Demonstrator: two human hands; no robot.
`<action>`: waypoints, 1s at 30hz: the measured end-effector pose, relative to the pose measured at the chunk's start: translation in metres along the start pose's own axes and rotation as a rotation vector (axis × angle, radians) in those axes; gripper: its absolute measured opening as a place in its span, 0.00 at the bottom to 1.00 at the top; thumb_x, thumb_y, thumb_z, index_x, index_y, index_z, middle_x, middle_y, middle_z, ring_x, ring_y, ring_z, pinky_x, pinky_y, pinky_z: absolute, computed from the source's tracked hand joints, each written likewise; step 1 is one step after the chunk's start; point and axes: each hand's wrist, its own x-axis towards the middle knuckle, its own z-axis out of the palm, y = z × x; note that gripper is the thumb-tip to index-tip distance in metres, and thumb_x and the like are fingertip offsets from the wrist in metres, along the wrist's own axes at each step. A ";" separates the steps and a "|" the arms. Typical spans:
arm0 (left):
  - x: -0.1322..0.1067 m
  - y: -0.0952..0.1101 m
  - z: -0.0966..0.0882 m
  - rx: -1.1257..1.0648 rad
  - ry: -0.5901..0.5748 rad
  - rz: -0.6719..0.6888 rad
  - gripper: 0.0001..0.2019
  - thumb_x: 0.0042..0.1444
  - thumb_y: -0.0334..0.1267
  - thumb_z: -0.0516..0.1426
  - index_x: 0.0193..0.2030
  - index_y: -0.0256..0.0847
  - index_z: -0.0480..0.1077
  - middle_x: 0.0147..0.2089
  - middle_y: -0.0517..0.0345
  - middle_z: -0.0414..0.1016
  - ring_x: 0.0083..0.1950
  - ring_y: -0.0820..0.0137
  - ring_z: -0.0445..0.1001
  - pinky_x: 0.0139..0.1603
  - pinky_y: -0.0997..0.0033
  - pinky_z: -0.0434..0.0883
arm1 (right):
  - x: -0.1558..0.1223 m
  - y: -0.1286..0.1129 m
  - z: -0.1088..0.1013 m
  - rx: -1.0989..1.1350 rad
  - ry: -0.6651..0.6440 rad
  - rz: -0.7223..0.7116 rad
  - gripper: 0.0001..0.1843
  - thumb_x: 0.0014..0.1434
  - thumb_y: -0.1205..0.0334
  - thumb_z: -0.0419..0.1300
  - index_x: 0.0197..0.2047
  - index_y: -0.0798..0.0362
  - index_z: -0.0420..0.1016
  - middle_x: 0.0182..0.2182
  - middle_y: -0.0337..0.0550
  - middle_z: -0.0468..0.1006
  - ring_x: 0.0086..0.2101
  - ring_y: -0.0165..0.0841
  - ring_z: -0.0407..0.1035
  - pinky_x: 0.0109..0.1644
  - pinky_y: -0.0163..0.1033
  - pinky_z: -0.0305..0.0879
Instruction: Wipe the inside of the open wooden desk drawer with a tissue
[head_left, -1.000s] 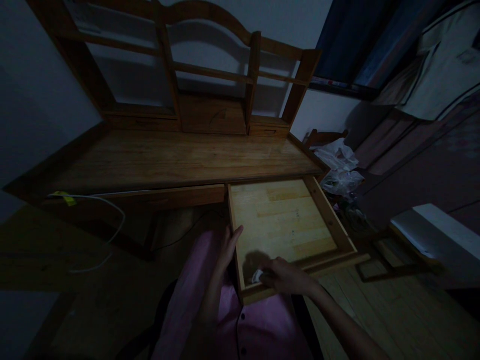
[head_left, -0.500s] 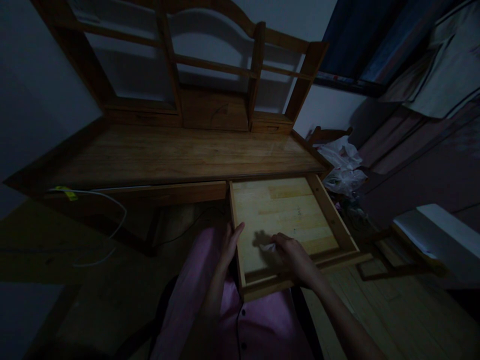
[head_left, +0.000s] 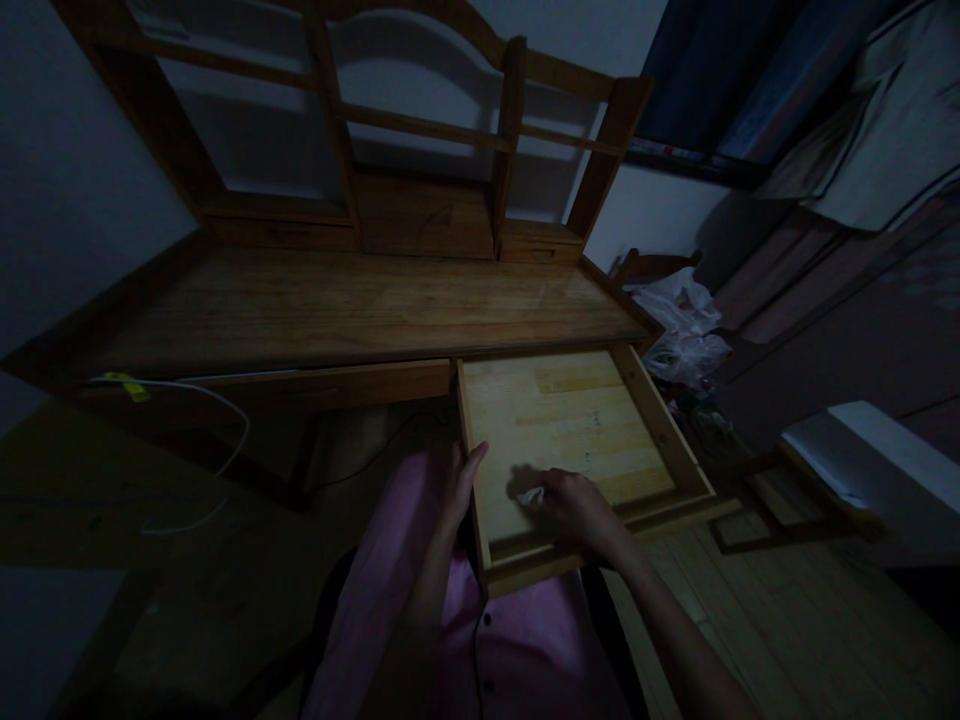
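A wooden drawer (head_left: 540, 420) is pulled out from the right half of the desk, its pale bottom bare except for small dark marks. My left hand (head_left: 461, 490) grips the drawer's left side wall, thumb over the top edge and the other fingers outside. Inside the drawer, near its front left part, my right hand (head_left: 577, 505) is closed on a crumpled white tissue (head_left: 532, 496), held low at the drawer bottom. Most of the tissue is hidden by my fingers, and I cannot tell whether it is paper or cloth.
The wooden desk (head_left: 360, 300) carries a shelf hutch (head_left: 511, 150) at the back. A white cable (head_left: 244, 420) with a yellow tag hangs at the left. Plastic bags (head_left: 682, 310) lie right of the desk. A stool (head_left: 780, 500) stands at the right with a white box (head_left: 885, 460) near it.
My right hand has shifted very slightly inside the drawer, and more of the white tissue shows below the fingers. The left hand stays on the drawer's side wall.
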 end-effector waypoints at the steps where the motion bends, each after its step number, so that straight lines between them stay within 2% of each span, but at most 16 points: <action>1: 0.001 -0.001 0.000 -0.011 0.004 -0.008 0.35 0.57 0.54 0.63 0.66 0.39 0.64 0.65 0.43 0.73 0.64 0.52 0.74 0.61 0.57 0.72 | 0.000 -0.001 -0.001 0.005 -0.018 -0.005 0.18 0.60 0.68 0.56 0.50 0.52 0.80 0.46 0.50 0.84 0.43 0.40 0.78 0.45 0.38 0.67; 6: 0.005 -0.005 -0.001 -0.025 0.007 -0.027 0.36 0.55 0.55 0.64 0.66 0.40 0.64 0.64 0.44 0.74 0.62 0.53 0.75 0.60 0.58 0.73 | 0.002 -0.003 0.008 0.088 -0.184 -0.126 0.23 0.57 0.69 0.59 0.54 0.46 0.80 0.49 0.44 0.84 0.45 0.39 0.78 0.47 0.38 0.68; 9: 0.006 -0.009 -0.002 -0.017 -0.013 -0.009 0.35 0.56 0.55 0.63 0.65 0.39 0.65 0.63 0.44 0.75 0.62 0.52 0.75 0.60 0.58 0.73 | 0.006 -0.004 0.017 0.071 -0.297 -0.125 0.16 0.55 0.64 0.65 0.47 0.47 0.84 0.43 0.44 0.85 0.43 0.40 0.78 0.44 0.38 0.68; 11: 0.007 -0.010 -0.003 -0.008 -0.012 0.009 0.34 0.56 0.55 0.63 0.64 0.40 0.65 0.63 0.44 0.76 0.61 0.53 0.76 0.59 0.58 0.73 | 0.010 -0.005 0.021 0.039 -0.323 -0.109 0.15 0.52 0.63 0.67 0.45 0.48 0.85 0.43 0.44 0.85 0.44 0.42 0.78 0.45 0.38 0.68; 13: 0.007 -0.010 -0.004 0.005 -0.010 0.025 0.33 0.56 0.56 0.63 0.63 0.40 0.66 0.61 0.44 0.77 0.60 0.53 0.77 0.58 0.58 0.73 | 0.014 -0.008 0.023 0.026 -0.318 -0.117 0.16 0.52 0.65 0.67 0.45 0.49 0.85 0.44 0.46 0.84 0.45 0.42 0.77 0.46 0.38 0.68; 19: 0.004 -0.005 -0.002 0.014 -0.008 0.036 0.33 0.55 0.57 0.63 0.62 0.41 0.66 0.59 0.44 0.78 0.58 0.53 0.78 0.57 0.58 0.73 | 0.024 -0.010 0.024 0.098 -0.317 -0.304 0.21 0.49 0.73 0.65 0.47 0.51 0.82 0.52 0.47 0.80 0.48 0.40 0.74 0.50 0.38 0.68; 24: 0.005 -0.006 -0.002 -0.003 0.014 0.015 0.35 0.55 0.55 0.64 0.64 0.40 0.65 0.62 0.43 0.75 0.62 0.52 0.75 0.60 0.57 0.72 | 0.025 -0.001 0.012 0.212 -0.310 -0.287 0.19 0.56 0.73 0.59 0.49 0.53 0.80 0.44 0.46 0.83 0.40 0.35 0.75 0.44 0.36 0.67; 27: 0.007 -0.009 -0.003 -0.005 0.009 0.011 0.35 0.56 0.55 0.64 0.65 0.40 0.65 0.64 0.43 0.74 0.64 0.52 0.73 0.62 0.57 0.70 | 0.021 0.005 0.005 0.298 -0.256 -0.252 0.15 0.59 0.70 0.58 0.47 0.54 0.80 0.38 0.44 0.83 0.36 0.33 0.75 0.39 0.34 0.66; 30: 0.006 -0.008 -0.002 -0.031 -0.012 0.019 0.34 0.56 0.55 0.64 0.64 0.40 0.65 0.65 0.43 0.74 0.63 0.53 0.74 0.61 0.57 0.71 | 0.018 0.009 0.002 0.355 -0.169 -0.214 0.12 0.59 0.68 0.58 0.44 0.53 0.81 0.38 0.43 0.84 0.35 0.34 0.75 0.39 0.34 0.66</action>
